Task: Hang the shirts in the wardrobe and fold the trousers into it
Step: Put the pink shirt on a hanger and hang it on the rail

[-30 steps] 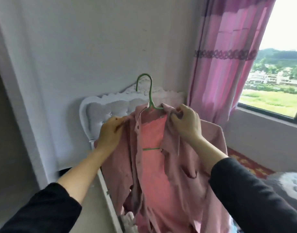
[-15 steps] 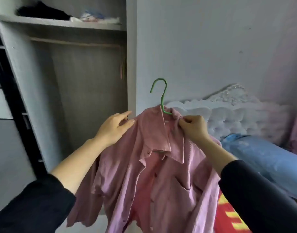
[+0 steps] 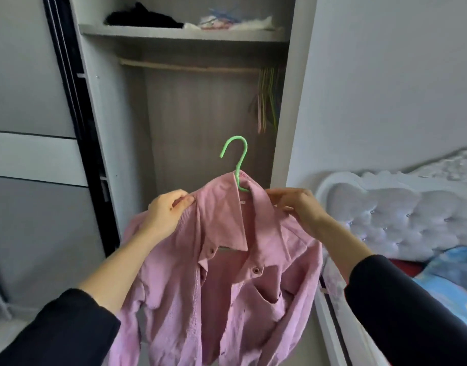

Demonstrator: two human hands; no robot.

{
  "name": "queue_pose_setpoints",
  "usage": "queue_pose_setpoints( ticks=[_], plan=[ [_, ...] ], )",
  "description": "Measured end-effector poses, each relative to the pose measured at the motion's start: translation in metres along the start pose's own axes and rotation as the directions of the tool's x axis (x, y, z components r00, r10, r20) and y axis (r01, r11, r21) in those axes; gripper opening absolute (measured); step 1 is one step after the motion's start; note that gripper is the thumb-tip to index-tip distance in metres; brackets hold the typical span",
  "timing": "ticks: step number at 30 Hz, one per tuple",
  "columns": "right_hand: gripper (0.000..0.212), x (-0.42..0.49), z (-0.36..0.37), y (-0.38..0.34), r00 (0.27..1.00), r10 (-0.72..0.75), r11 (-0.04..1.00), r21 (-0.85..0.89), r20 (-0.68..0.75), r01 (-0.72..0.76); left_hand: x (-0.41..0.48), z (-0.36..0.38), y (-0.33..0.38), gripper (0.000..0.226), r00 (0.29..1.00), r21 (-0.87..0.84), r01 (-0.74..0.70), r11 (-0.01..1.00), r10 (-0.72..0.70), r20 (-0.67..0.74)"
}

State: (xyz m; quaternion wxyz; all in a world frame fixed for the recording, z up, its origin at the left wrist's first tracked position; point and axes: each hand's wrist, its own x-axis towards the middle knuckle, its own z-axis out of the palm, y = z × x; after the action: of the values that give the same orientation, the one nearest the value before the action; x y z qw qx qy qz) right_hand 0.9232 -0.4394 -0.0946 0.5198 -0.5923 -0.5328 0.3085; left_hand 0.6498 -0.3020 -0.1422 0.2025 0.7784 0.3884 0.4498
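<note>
Pink corduroy shirt (image 3: 227, 273): already on its hanger, held up in mid-air right in front of the open wardrobe (image 3: 288, 128), not on the rail yet. Unbuttoned, hanging slack below the collar.
Green plastic hanger (image 3: 239, 167): poking up out of the collar, hook free and curling left, well below the rail. Kept clear of both hands, probably to catch the rail without any fumbling.
Left hand (image 3: 166, 212): pinching the shoulder on that side just beside the collar, thumb and fingers closed on the cloth. Looks like pressing fabric against the hanger arm underneath to stop a slide-off.
Right hand (image 3: 297, 206): same deal on the other shoulder, fingertips nipping the cloth by the collar edge. Two-handed to keep the whole lot level, at a guess.
Hanging rail (image 3: 187, 66): up under the shelf, running across the open bay. Obvious target for the hook.
Spare hangers (image 3: 266, 101): bunched at the right end of the rail, thin coloured ones. Worth aiming left of those.
Shelf (image 3: 174, 35): above the rail, black clothing (image 3: 142, 18) piled on it.
Tufted headboard (image 3: 398, 215): off to the right past the wardrobe's side panel, out of the way.
Next bit: lift, hook over the rail, let go. Trousers nowhere in view.
</note>
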Motion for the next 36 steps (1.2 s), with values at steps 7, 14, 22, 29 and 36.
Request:
queue_pose_setpoints(
  ticks=[7,14,22,29,36],
  plan=[
    [0.034,0.132,0.073,0.013,0.985,-0.162,0.916,-0.361,0.06,0.173,0.069,0.0,-0.053,0.02,0.996,-0.048,0.019,0.999,-0.015,0.09],
    [0.003,0.247,0.09,0.02,0.984,-0.174,0.957,-0.239,-0.033,0.161,0.14,-0.03,-0.153,0.068,0.902,0.302,0.306,0.903,-0.377,0.213],
    [0.034,0.327,0.095,0.036,0.99,-0.111,0.936,-0.344,-0.085,0.075,0.215,-0.045,-0.213,0.007,0.885,0.212,0.363,0.907,-0.407,0.226],
    [0.026,0.355,0.097,0.041,0.991,-0.025,0.976,-0.218,-0.131,-0.004,0.271,-0.055,-0.245,0.017,0.896,-0.045,0.436,0.899,-0.429,0.113],
    [0.024,0.397,0.138,0.035,0.983,0.037,0.997,-0.059,-0.181,-0.048,0.301,-0.016,-0.264,0.01,0.864,-0.087,0.395,0.914,-0.338,0.374]
  ],
)
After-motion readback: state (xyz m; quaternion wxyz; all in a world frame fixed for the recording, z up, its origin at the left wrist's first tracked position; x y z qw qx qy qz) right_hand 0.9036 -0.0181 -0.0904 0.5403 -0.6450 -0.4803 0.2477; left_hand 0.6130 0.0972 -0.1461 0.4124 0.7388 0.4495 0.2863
